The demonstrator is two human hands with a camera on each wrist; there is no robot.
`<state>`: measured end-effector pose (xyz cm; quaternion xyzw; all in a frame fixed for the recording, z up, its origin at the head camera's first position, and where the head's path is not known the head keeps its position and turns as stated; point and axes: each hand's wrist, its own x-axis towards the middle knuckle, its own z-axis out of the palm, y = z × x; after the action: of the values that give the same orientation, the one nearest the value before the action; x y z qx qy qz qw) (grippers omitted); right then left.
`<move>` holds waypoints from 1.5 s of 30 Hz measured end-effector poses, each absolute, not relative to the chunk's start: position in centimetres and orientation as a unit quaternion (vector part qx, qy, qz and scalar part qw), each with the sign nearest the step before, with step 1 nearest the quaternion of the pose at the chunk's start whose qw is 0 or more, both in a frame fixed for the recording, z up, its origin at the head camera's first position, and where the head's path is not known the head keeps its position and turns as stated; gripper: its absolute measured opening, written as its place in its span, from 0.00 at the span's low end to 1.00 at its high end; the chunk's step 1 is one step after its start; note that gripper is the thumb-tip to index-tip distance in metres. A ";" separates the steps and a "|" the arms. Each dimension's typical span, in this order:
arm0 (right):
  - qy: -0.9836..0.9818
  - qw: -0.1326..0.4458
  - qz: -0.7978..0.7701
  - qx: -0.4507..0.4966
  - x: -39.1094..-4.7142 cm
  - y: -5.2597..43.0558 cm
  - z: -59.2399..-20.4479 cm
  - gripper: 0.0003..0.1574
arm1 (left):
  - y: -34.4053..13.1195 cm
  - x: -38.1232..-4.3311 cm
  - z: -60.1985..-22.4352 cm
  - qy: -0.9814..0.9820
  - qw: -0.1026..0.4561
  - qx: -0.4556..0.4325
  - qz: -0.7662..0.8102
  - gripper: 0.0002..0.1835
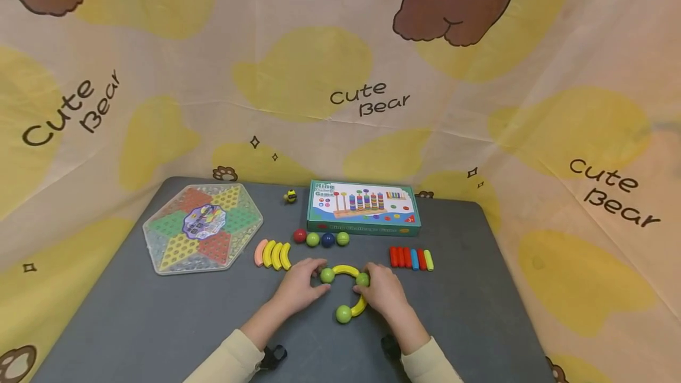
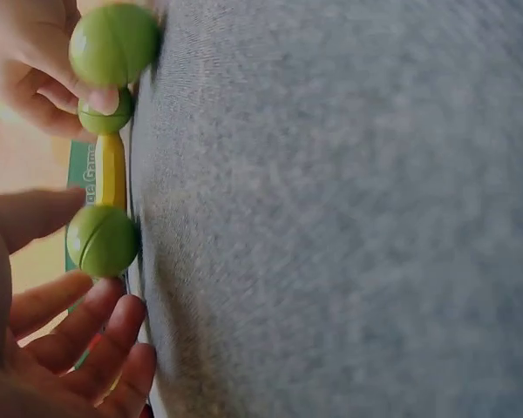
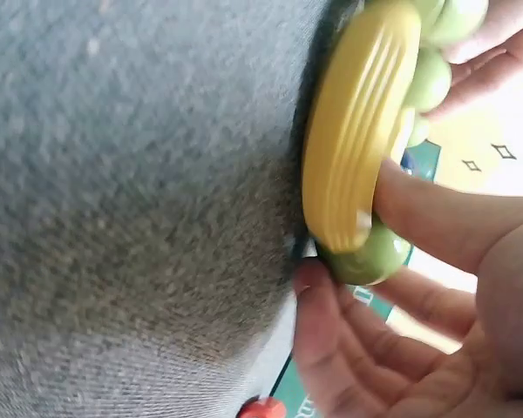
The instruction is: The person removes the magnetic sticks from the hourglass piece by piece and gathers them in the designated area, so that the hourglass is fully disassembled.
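Note:
In the head view, a chain of glossy green balls and yellow curved pieces lies on the grey table between the two hands. My right hand (image 1: 384, 289) pinches the middle green ball (image 1: 363, 279) between thumb and fingers. A ribbed yellow curved piece (image 3: 357, 131) runs from it to the near green ball (image 1: 343, 314). The other yellow curved piece (image 1: 346, 269) leads left to a green ball (image 2: 105, 242). My left hand (image 1: 302, 285) surrounds that ball loosely, fingers spread; whether they touch it I cannot tell.
Behind stand a row of balls (image 1: 328, 239) and a game box (image 1: 363, 226). Loose curved pieces (image 1: 272, 255) lie left, short straight rods (image 1: 415, 259) right. A hexagonal star-patterned game board (image 1: 159, 259) covers the table's left side. A small bee toy (image 1: 289, 195) sits near the back edge.

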<state>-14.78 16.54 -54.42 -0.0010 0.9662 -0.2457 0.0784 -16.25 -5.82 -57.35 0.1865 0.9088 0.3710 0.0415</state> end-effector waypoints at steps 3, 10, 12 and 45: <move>0.959 0.066 -0.273 -0.033 -15.1 16.7 -54.6 0.26 | -5.9 -16.1 -57.3 0.905 0.042 0.186 0.380 0.15; 0.943 0.076 -0.305 -0.108 -15.3 17.0 -55.0 0.28 | -6.0 -16.0 -57.5 0.900 0.040 0.186 0.392 0.10; 0.949 0.076 -0.292 -0.092 -15.0 17.0 -54.8 0.27 | -5.8 -16.0 -57.6 0.897 0.044 0.190 0.397 0.09; 0.968 0.120 -0.217 0.029 -13.0 17.4 -53.3 0.29 | -3.7 -15.6 -57.8 0.891 0.062 0.221 0.391 0.14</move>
<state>-13.03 17.44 -53.26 0.0292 0.9684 -0.2169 0.1197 -15.64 -3.67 -57.82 0.2213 0.8914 0.3906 0.0623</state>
